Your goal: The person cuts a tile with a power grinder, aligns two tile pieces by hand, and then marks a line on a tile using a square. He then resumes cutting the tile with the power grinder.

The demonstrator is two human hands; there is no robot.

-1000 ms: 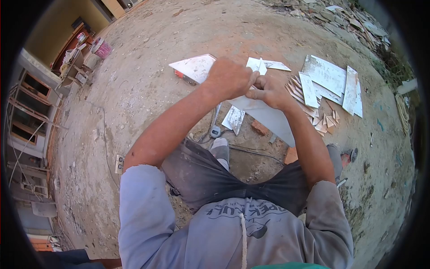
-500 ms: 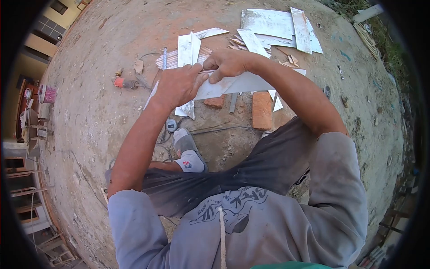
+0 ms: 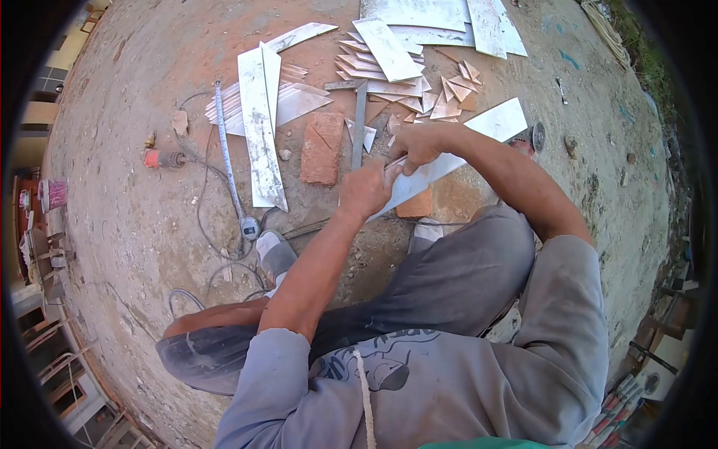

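Observation:
A long white tile piece [image 3: 432,170] slants up to the right in front of me, partly hidden by my hands and right arm. My left hand [image 3: 366,187] grips its edge near the lower left end. Close beside it, my right hand [image 3: 415,147] is closed on the same edge. Under the tile, an orange brick [image 3: 416,205] shows in part. A metal square [image 3: 359,123] lies just beyond my hands, and a red brick [image 3: 322,148] lies to its left.
Cut strips [image 3: 262,120] and an extended tape measure [image 3: 228,161] lie left. Triangular offcuts [image 3: 452,93] and large white sheets [image 3: 426,16] are at the top. An orange power tool [image 3: 163,159] and looping cable are farther left; a grinder disc [image 3: 538,136] is right.
Both hands have moved down and the tile has turned from nearly level to a slant. The view has shifted, and the metal square and red brick are now uncovered.

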